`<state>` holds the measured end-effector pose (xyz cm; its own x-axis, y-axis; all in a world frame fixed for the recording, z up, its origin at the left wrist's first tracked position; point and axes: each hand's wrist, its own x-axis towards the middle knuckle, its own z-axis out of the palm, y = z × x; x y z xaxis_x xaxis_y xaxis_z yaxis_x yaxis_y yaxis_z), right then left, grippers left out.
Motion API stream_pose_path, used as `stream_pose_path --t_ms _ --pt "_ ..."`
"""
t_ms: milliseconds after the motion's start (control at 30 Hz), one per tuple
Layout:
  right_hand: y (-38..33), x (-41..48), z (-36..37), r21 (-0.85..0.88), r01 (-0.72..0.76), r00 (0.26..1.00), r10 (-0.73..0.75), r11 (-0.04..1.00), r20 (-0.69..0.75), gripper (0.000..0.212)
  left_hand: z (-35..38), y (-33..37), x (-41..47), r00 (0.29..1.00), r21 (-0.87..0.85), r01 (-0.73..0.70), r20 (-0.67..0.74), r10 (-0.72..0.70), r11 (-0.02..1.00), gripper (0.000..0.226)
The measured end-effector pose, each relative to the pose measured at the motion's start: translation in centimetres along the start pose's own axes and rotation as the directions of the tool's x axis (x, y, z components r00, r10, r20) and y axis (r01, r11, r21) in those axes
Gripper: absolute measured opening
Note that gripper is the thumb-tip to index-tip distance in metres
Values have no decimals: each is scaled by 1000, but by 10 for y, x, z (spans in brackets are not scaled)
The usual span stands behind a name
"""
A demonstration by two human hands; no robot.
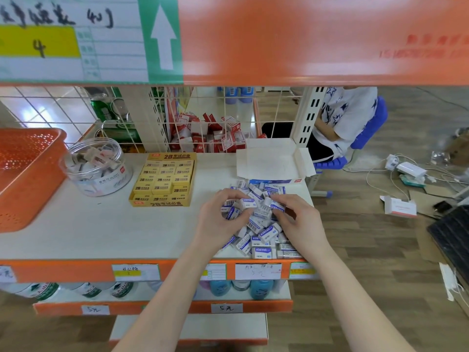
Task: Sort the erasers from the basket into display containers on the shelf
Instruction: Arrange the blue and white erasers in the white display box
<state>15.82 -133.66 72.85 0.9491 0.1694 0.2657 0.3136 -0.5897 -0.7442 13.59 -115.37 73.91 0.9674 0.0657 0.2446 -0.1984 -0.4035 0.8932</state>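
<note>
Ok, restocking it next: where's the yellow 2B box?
In the head view, the yellow 2B box sits on the shelf, between the clear tub at left and the eraser pile at right.

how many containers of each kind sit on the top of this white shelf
orange perforated plastic basket: 1
clear round plastic jar: 1
yellow cardboard display box: 1
open white-and-blue cardboard box: 1
total: 4

You can see a heap of red boxes [213, 138], a person [347, 110] sitting on a blue chair [375, 118], and a white charger [411, 169] on the wood floor [368, 237].
</note>
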Motion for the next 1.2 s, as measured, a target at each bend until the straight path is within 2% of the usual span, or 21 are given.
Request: stream_pose_path --t_ms 200,367,467,633,700,900,1067,1200 --pt "-3 8 -9 -39 86 996 -85 995 25 30 -5 1 8 997 -36 0 -76 -3 999 32" --pt "-10 63 -30 -145 138 988 -145 980 -43 27 -5 24 64 995 270 -60 96 35 961 39" --pt "-3 105 -28 -281 118 993 -119 952 17 24 9 24 109 987 407 -78 160 13 910 40" --pt "19 148 -9 -611 92 988 2 786 152 30 32 0 151 959 596 -143 281 -39 790 33" --pt "21 150 -4 -671 106 980 36 734 195 31 36 -11 159 959 662 -173 282 -29 729 30" --pt "30 155 7 -683 45 982 94 729 164 30 40 -18 167 977 801 -193 212 33 567 16" --pt "33 168 10 -602 -12 981 127 798 149 26 42 -19 167 995 768 -4 67 -73 640 10" --pt "37 170 17 -517 -34 987 111 856 118 27 49 -19 163 999 837 -30 45 -14 546 14"
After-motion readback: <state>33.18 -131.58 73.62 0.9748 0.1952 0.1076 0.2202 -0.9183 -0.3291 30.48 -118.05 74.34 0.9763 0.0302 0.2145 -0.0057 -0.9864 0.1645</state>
